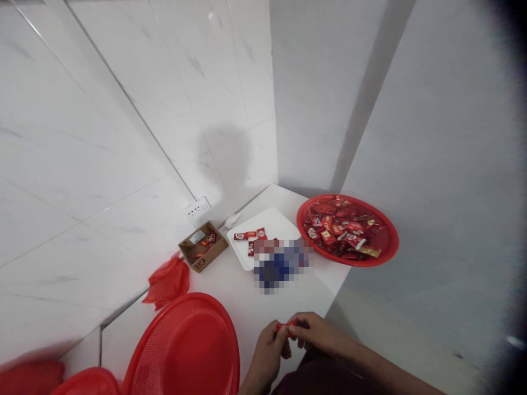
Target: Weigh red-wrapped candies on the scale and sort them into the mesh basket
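Observation:
Close to my body, at the near edge of the white table, my left hand (268, 346) and my right hand (313, 331) meet with fingers pinched. Between them is a small red packet (292, 323), mostly covered by the fingers. Beyond the hands, a white tray (242, 258) carries several red packets (251, 235). A blurred-out patch hides part of the tray and whatever lies there. At the table's far right corner, a round red basket (393, 241) is heaped with similar red and gold packets (340, 227).
A small open cardboard box (209, 259) with several packets stands against the tiled wall, below a power socket (197, 209). Nearer lie a crumpled red plastic bag (168, 281) and a large red mesh basket (233, 334). More red items sit at lower left.

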Demonstrator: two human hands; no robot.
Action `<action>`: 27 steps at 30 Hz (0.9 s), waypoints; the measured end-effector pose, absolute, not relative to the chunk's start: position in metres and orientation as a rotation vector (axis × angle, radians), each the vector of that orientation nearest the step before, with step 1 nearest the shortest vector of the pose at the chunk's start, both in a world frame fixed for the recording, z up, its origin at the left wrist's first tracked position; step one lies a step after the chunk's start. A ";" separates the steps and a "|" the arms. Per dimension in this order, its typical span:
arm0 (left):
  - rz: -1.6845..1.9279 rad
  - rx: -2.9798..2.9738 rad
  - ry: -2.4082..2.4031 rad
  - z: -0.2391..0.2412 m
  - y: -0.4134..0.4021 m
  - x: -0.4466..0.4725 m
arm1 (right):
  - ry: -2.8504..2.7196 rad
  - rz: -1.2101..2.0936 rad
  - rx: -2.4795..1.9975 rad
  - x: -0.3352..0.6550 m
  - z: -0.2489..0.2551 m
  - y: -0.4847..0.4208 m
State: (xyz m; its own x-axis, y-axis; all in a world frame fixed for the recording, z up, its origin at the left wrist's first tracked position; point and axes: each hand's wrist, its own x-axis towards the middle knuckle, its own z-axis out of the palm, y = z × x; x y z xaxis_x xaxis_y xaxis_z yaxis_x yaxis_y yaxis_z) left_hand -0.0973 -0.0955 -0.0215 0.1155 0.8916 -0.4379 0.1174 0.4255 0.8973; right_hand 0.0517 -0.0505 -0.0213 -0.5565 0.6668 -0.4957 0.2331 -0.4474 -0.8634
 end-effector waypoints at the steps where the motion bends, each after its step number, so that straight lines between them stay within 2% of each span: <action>1: 0.729 1.000 1.351 -0.021 -0.095 -0.097 | -1.464 2.079 -1.285 0.052 -0.021 -0.050; 13: 0.675 1.062 1.315 -0.020 -0.091 -0.096 | -1.450 2.066 -1.304 0.055 -0.010 -0.049; 19: 0.642 1.022 1.331 -0.028 -0.088 -0.095 | -1.442 2.014 -1.322 0.058 -0.024 -0.042; 22: 0.651 1.136 1.527 -0.039 -0.083 -0.113 | -1.278 1.872 -1.420 0.071 -0.036 -0.022; 27: 0.733 1.468 2.131 -0.066 -0.076 -0.173 | -0.618 1.594 -1.480 0.114 -0.043 0.031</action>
